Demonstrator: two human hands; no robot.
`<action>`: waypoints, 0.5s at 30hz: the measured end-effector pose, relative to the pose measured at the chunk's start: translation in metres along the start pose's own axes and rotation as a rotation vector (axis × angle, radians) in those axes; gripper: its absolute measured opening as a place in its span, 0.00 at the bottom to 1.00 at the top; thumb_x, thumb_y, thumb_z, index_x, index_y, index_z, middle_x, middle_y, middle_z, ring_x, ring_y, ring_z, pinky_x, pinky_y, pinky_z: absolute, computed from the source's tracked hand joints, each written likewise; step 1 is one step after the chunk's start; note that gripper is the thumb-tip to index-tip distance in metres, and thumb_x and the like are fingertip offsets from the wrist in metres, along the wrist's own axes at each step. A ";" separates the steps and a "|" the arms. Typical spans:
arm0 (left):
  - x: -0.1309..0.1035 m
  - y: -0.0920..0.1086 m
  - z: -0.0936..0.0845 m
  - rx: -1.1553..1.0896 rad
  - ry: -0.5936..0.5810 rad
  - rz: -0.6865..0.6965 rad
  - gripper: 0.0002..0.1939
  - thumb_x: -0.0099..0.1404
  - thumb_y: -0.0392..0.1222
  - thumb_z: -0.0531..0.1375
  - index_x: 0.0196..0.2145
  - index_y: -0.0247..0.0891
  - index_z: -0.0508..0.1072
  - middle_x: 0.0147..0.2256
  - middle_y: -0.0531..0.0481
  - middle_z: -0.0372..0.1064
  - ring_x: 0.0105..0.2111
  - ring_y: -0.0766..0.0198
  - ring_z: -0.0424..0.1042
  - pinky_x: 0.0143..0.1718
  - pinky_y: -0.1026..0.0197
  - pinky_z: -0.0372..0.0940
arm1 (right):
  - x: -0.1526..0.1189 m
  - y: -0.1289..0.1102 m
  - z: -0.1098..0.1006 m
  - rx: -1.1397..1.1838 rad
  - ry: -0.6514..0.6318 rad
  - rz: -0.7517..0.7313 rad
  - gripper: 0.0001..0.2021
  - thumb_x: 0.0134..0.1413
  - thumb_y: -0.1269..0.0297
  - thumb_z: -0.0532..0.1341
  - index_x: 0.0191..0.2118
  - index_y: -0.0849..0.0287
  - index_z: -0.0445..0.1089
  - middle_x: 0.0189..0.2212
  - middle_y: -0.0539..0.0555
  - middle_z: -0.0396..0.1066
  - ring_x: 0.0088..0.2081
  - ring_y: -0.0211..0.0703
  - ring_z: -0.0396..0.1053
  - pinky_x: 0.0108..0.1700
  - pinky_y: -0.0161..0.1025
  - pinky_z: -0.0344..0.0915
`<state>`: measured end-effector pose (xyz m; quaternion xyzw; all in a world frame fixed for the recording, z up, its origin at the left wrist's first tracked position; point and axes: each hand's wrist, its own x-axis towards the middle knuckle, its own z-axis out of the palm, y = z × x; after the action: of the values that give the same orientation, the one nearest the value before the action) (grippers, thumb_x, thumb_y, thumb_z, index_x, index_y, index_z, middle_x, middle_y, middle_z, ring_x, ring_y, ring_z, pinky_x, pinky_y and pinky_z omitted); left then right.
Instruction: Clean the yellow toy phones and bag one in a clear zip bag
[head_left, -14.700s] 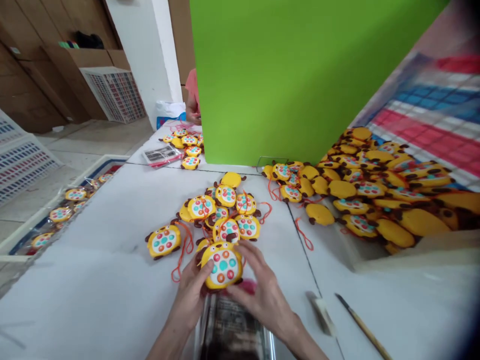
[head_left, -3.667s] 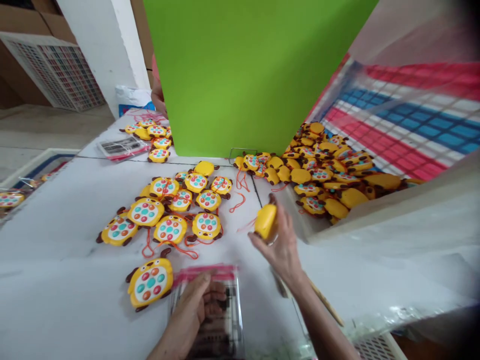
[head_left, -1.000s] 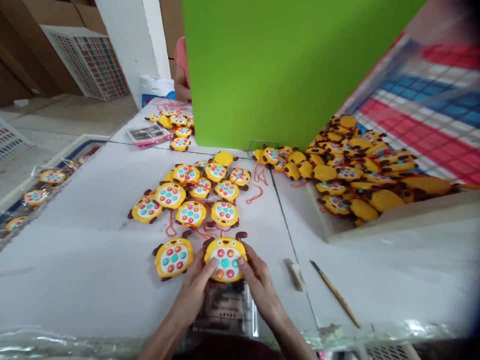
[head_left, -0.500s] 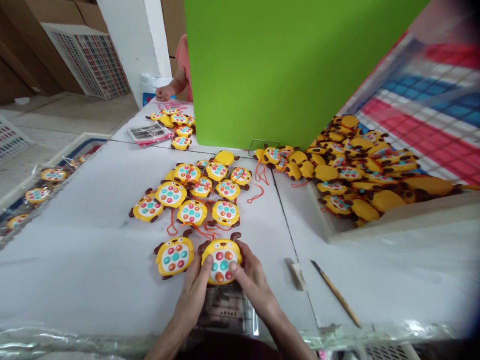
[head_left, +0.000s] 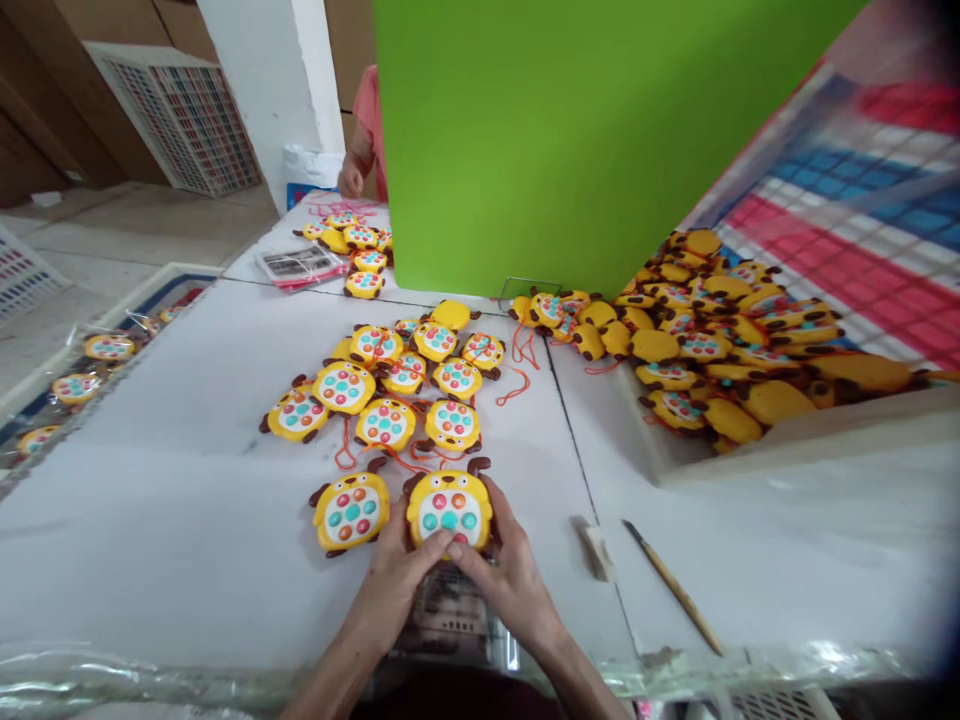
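Note:
A yellow dog-shaped toy [head_left: 448,500] with coloured buttons is held between both hands near the front of the white table [head_left: 187,560]. My left hand [head_left: 397,575] grips its left side and my right hand [head_left: 514,575] its right side. Both thumbs rest on the lowest buttons and partly hide them. Just left of it, a similar toy [head_left: 351,512] lies face up. Behind them is a loose group of the same toys [head_left: 384,424], some with orange cords. Under my hands lies a clear plastic bag with dark print [head_left: 450,610].
On the right are a wooden-handled knife [head_left: 675,590], a whitish block [head_left: 598,552] and a bin [head_left: 750,455] heaped with toys. A green board [head_left: 555,150] stands behind. Bagged toys [head_left: 75,387] fill a tray at left. Another person's hand [head_left: 351,180] shows at the back.
Both thumbs have moved down and inward to the toy's lowest buttons, and the toy has shifted slightly up and right. The other person's hand at the back has moved right.

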<state>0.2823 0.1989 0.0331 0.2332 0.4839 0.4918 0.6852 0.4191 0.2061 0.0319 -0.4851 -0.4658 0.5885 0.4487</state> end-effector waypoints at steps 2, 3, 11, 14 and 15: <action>-0.002 -0.001 0.001 0.050 0.010 0.026 0.34 0.55 0.47 0.63 0.57 0.41 0.57 0.50 0.44 0.68 0.49 0.53 0.67 0.52 0.53 0.62 | 0.000 0.004 -0.002 -0.076 0.020 0.009 0.35 0.47 0.58 0.66 0.60 0.58 0.53 0.49 0.59 0.68 0.47 0.50 0.68 0.48 0.45 0.67; -0.003 -0.001 0.000 0.071 0.010 0.033 0.34 0.56 0.47 0.63 0.58 0.42 0.57 0.51 0.45 0.67 0.51 0.54 0.66 0.52 0.55 0.61 | 0.001 0.004 -0.002 -0.081 0.017 0.008 0.34 0.48 0.58 0.66 0.59 0.59 0.54 0.49 0.59 0.68 0.47 0.50 0.68 0.48 0.44 0.68; -0.004 0.001 -0.002 0.157 -0.033 0.031 0.31 0.56 0.46 0.63 0.56 0.41 0.60 0.53 0.45 0.65 0.52 0.55 0.65 0.51 0.58 0.62 | 0.004 -0.008 -0.006 -0.039 0.031 0.020 0.18 0.54 0.54 0.60 0.46 0.60 0.66 0.38 0.56 0.73 0.38 0.46 0.70 0.39 0.39 0.68; -0.003 -0.001 -0.003 0.150 -0.016 0.045 0.29 0.54 0.46 0.64 0.53 0.40 0.63 0.50 0.44 0.68 0.48 0.54 0.68 0.50 0.56 0.63 | 0.002 -0.007 -0.006 -0.076 -0.005 0.022 0.17 0.56 0.55 0.59 0.47 0.60 0.65 0.38 0.54 0.72 0.37 0.44 0.70 0.38 0.37 0.68; -0.002 -0.002 -0.004 0.142 0.003 0.033 0.29 0.53 0.46 0.65 0.52 0.39 0.65 0.49 0.44 0.69 0.47 0.53 0.69 0.49 0.55 0.64 | 0.001 -0.006 -0.006 -0.090 -0.021 0.019 0.17 0.57 0.55 0.58 0.48 0.59 0.64 0.38 0.54 0.72 0.38 0.44 0.70 0.39 0.37 0.68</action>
<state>0.2800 0.1957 0.0305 0.2886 0.5145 0.4679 0.6581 0.4255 0.2093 0.0372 -0.5028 -0.4918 0.5765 0.4159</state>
